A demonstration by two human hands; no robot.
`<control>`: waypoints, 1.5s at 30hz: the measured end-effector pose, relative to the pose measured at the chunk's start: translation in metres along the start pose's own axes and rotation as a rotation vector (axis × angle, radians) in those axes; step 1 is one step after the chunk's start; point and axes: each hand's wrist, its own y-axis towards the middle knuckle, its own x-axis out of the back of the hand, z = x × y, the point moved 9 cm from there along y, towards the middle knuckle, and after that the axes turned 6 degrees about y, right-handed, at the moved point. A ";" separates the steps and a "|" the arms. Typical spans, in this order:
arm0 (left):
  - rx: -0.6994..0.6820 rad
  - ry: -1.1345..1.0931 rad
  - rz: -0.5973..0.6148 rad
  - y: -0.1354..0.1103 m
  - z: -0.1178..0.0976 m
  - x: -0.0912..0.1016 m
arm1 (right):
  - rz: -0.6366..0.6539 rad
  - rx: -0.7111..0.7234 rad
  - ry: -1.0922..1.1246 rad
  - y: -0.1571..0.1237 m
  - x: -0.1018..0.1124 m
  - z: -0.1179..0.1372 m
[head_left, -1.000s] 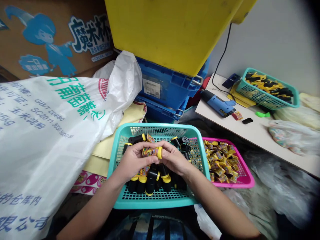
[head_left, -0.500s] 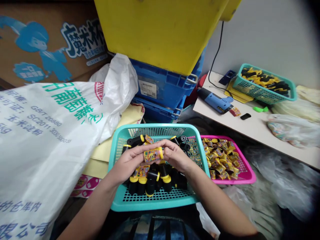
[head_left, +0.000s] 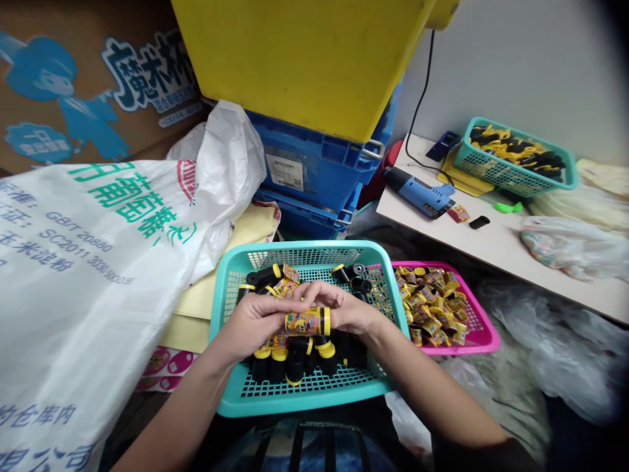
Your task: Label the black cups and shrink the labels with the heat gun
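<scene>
A small canister point(head_left: 305, 322) lies sideways between my two hands, wrapped in a yellow printed sleeve. A black band and a yellow cap show at its right end. My left hand point(head_left: 256, 321) is closed on the sleeve end, thumb along the top. My right hand point(head_left: 346, 309) is closed at the cap end, its fingertips meeting my left thumb above the sleeve. Below them is a turquoise basket point(head_left: 314, 408) with several black canisters point(head_left: 295, 367) with yellow caps and some loose printed sleeves point(head_left: 285, 287).
A pink basket point(head_left: 484, 344) of sleeved canisters stands to the right. A blue heat gun point(head_left: 417, 193) and a second turquoise basket point(head_left: 515, 174) are on the white table point(head_left: 565, 282). A white sack point(head_left: 98, 295) fills the left; stacked crates point(head_left: 304, 157) stand ahead.
The canister has shifted slightly right and down, and a black band now shows by its cap. My right fingers have moved left over its top. The camera view has shifted slightly.
</scene>
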 end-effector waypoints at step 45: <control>0.066 -0.303 0.121 -0.002 0.001 -0.020 | -0.324 -0.017 -0.334 0.000 0.032 0.000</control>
